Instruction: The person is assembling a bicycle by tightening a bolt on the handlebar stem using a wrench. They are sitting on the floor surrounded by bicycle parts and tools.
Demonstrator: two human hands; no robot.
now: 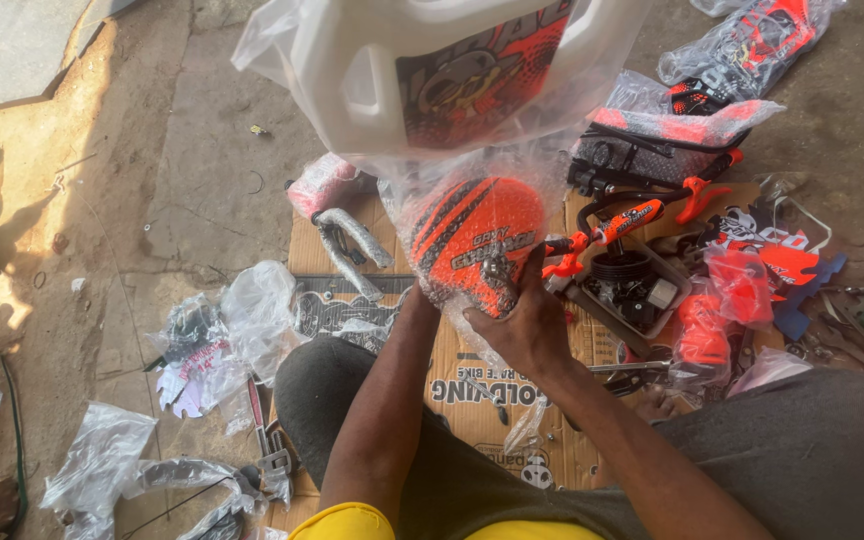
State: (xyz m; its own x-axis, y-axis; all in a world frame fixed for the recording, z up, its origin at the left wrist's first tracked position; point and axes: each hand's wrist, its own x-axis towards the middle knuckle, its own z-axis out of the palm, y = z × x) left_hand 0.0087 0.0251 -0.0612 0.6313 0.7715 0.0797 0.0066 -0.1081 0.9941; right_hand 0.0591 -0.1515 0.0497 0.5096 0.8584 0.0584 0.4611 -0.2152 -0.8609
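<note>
Orange-and-black rounded plastic tank [472, 240] w/ white panel [432, 70] in clear plastic bag [392, 180], held over cardboard sheet [472, 390]; long axis pointing away, upward in frame. Right hand [522, 325] clamped on tank's near end thru bag. Left hand hidden under bag, grip can't tell; small open box [632, 285] w/ black parts just right.

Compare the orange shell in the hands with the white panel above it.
The orange shell is rounded and mostly orange with black stripes; the white panel is flatter, larger in view and white with an orange graphic. The right hand grips the shell; no hand shows on the panel. Both are wrapped in clear plastic.
</note>
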